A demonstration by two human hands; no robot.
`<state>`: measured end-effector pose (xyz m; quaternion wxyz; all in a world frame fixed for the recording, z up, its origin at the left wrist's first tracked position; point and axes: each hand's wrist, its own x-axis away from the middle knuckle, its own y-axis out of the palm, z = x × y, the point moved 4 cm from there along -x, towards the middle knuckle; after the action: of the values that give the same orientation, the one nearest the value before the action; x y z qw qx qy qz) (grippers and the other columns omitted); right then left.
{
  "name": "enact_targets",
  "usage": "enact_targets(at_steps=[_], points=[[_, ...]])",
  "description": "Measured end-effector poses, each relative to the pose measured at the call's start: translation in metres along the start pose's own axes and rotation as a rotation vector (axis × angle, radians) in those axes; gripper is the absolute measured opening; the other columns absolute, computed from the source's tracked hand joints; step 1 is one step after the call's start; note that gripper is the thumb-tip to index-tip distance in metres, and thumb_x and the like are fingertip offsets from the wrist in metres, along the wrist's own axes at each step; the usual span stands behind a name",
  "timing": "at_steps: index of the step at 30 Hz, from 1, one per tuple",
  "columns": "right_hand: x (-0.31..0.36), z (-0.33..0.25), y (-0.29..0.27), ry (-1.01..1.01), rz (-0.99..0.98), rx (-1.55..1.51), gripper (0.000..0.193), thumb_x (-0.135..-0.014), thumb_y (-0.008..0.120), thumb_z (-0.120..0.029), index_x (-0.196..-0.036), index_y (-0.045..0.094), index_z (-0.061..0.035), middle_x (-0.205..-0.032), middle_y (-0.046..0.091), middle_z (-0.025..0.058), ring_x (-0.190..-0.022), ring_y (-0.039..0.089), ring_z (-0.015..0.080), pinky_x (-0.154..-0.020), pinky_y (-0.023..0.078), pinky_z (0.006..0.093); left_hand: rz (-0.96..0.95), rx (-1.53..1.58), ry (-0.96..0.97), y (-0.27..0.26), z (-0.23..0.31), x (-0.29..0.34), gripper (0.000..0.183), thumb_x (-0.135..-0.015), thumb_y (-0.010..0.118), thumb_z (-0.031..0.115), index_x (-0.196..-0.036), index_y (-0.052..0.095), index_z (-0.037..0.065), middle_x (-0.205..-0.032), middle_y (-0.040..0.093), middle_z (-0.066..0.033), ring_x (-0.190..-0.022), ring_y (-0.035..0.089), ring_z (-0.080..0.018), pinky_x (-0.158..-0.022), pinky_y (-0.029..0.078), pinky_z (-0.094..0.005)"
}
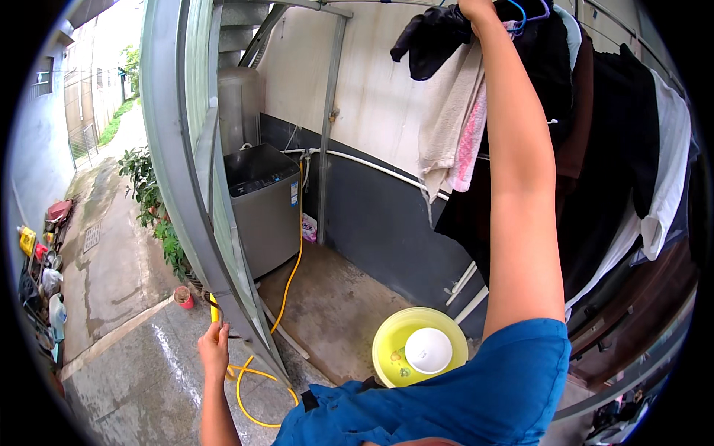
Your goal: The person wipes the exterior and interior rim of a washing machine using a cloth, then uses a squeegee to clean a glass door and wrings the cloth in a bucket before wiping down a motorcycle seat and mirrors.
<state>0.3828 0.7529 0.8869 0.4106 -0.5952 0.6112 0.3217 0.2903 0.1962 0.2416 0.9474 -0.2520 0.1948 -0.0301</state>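
Note:
My right arm reaches up to the clothes line, where my right hand (477, 9) is cut by the top edge. It appears closed on a bunched, shiny black garment (425, 46), which spreads out to its left. Just below hang a beige towel (448, 111) and a pink-and-white towel (470, 145). Low on the left, my left hand (214, 348) is closed around a yellow hose-like piece (214, 308) that sticks up above the fist, beside the metal door frame (195, 149). A thin dark part shows next to it.
A grey top-loading washing machine (264, 208) stands by the wall. On the floor are a yellow-green basin (383, 334) with a white bowl (429, 351) in it and a looped yellow hose (256, 422). Dark clothes (621, 126) hang at right. A red pot (183, 297) stands outside.

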Motion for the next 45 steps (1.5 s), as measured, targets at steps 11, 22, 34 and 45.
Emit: enact_targets(at_steps=[11, 22, 34, 45], points=[[-0.028, -0.015, 0.125, 0.13, -0.242, -0.892, 0.059, -0.084, 0.036, 0.003, -0.142, 0.037, -0.0037, -0.116, 0.058, 0.0247, -0.092, 0.062, 0.0346, -0.073, 0.054, 0.0452, 0.042, -0.072, -0.049, -0.037, -0.011, 0.008, 0.025, -0.089, 0.064, 0.018, -0.076, 0.054, 0.0, -0.055, 0.046, -0.0139, -0.048, 0.04, -0.0202, -0.049, 0.034, -0.0368], [-0.089, -0.026, 0.098, 0.271, -0.365, -0.476, 0.085, -0.081, 0.055, 0.001, -0.147, 0.003, -0.0089, -0.122, 0.05, 0.0289, -0.103, 0.06, 0.0335, -0.084, 0.05, 0.0467, -0.038, -0.019, -0.091, -0.017, 0.001, -0.004, 0.023, -0.088, 0.064, 0.014, -0.077, 0.053, -0.002, -0.057, 0.045, -0.0134, -0.052, 0.04, -0.0181, -0.051, 0.035, -0.0352], [-0.076, 0.034, -0.005, -0.074, 0.442, -0.314, 0.062, -0.083, 0.05, -0.005, -0.141, 0.03, -0.0027, -0.139, 0.046, 0.0223, -0.128, 0.047, 0.0374, -0.108, 0.035, 0.0389, -0.034, -0.017, -0.093, -0.002, 0.027, 0.005, 0.022, -0.09, 0.061, 0.016, -0.079, 0.055, -0.002, -0.056, 0.037, -0.0073, -0.055, 0.036, -0.0105, -0.051, 0.032, -0.0317], [-0.072, 0.082, -0.186, -0.018, 0.656, 0.502, 0.053, -0.084, 0.051, -0.025, -0.135, 0.042, -0.0122, -0.12, 0.059, 0.0288, -0.115, 0.056, 0.0459, -0.099, 0.042, 0.0483, -0.165, -0.013, 0.002, 0.035, 0.045, 0.0, 0.018, -0.092, 0.061, 0.018, -0.092, 0.065, 0.001, -0.058, 0.049, -0.0094, -0.055, 0.045, -0.0123, -0.053, 0.038, -0.0322]])
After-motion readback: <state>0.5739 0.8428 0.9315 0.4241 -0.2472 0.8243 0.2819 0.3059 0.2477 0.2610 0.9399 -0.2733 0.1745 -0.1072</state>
